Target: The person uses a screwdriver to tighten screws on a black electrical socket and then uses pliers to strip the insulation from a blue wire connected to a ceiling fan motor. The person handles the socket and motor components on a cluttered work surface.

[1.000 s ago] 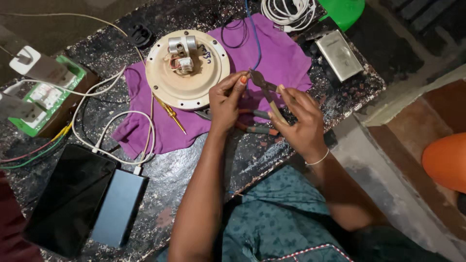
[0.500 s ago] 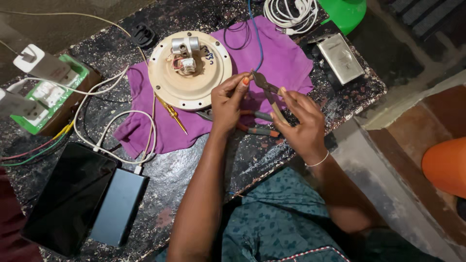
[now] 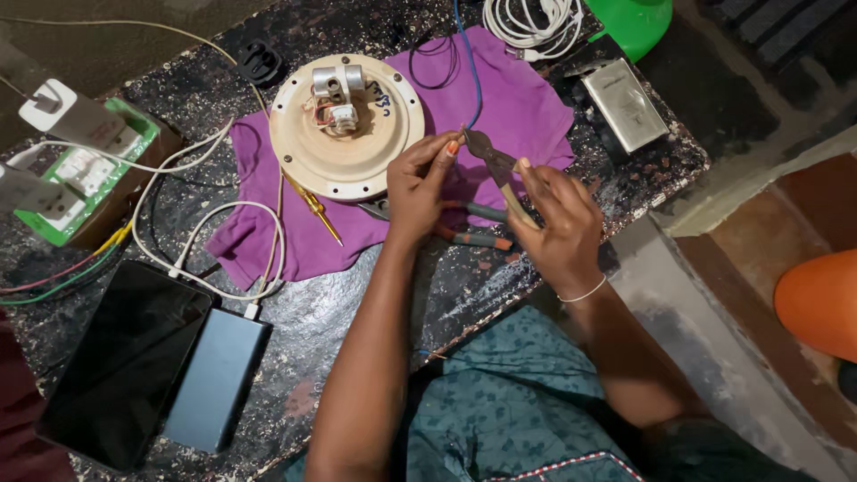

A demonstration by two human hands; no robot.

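A thin blue wire is pinched by the fingertips of the left hand above the purple cloth. Metal pliers with pale handles are gripped tight in the right hand, their tip touching the wire, just beside the round cream plastic disc.

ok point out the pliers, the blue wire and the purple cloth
pliers [image 3: 489, 153], head view, on the dark jaws just above the right hand
blue wire [image 3: 473, 80], head view, mid-length over the cloth
purple cloth [image 3: 527, 112], head view, on a bare patch right of the wire
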